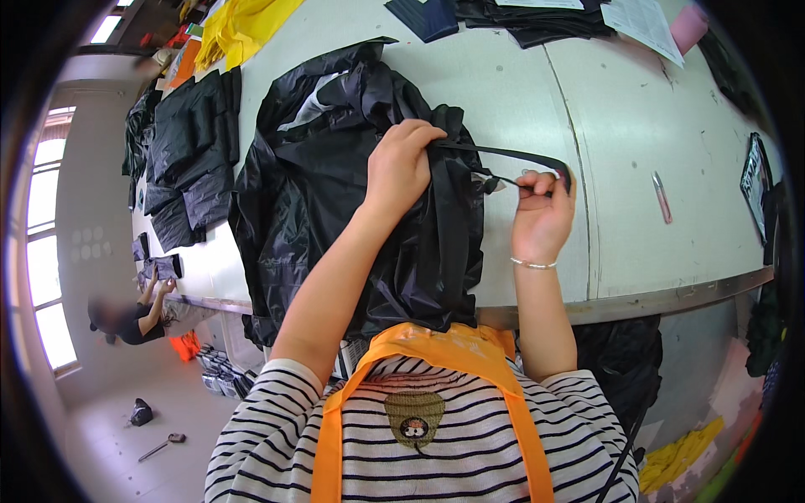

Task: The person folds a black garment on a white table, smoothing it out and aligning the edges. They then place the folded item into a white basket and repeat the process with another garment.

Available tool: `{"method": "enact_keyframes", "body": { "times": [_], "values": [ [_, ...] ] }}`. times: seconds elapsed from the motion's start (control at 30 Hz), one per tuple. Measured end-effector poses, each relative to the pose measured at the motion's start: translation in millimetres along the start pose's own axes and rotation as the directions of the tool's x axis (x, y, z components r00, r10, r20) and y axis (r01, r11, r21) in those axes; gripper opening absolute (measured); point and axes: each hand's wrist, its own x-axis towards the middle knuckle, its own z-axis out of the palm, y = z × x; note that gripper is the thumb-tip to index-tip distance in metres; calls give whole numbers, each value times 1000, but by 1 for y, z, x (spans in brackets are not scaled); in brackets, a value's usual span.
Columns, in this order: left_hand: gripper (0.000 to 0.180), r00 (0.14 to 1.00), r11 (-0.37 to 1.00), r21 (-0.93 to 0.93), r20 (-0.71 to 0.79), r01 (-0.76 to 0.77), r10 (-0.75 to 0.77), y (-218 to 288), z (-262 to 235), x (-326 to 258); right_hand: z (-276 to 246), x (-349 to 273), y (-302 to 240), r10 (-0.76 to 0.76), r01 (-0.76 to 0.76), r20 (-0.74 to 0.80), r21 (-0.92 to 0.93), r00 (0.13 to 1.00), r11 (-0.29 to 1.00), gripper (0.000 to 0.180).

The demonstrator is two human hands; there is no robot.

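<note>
On the white table, your left hand pinches the black garment shut; your right hand grips its drawstring. Pull unevenly and the cord may slip out of its channel.

At the bottom of the frame, the person wears a black-and-white striped short-sleeved top under a bright orange apron with wide straps. A thin silver bracelet circles the right wrist, centre right.
</note>
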Motion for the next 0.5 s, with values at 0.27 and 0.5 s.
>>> {"method": "enact_keyframes", "body": {
  "times": [0.27,0.5],
  "values": [
    [21,606,136,-704,478,697,-635,-49,-4,-22,-41,16,-34,-78,226,229,-742,970,632,26],
    [26,682,-259,-804,592,535,-429,-20,2,-30,-45,-35,62,375,94,210,-948,903,304,44]
  ]
}}
